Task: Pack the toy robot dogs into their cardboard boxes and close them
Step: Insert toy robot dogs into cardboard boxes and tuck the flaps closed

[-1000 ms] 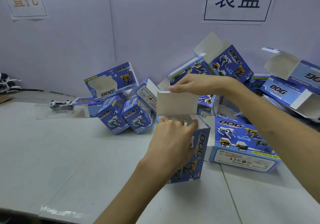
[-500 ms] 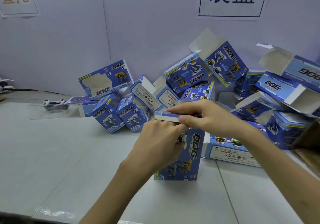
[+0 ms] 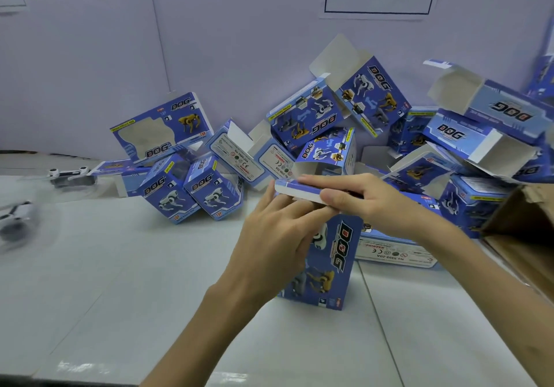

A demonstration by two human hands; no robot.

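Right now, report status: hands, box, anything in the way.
Left hand braces upright box at its side. Right hand pinches top flap, nearly flat over the opening. Box pile close behind; brown carton at right.

Bright, even light; left edge blurred, edges warped

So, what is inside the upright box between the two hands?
The inside is not visible. The top flap lies folded over the upright box, held by the right hand; the left hand covers its front. Whether a toy dog is inside cannot be seen.
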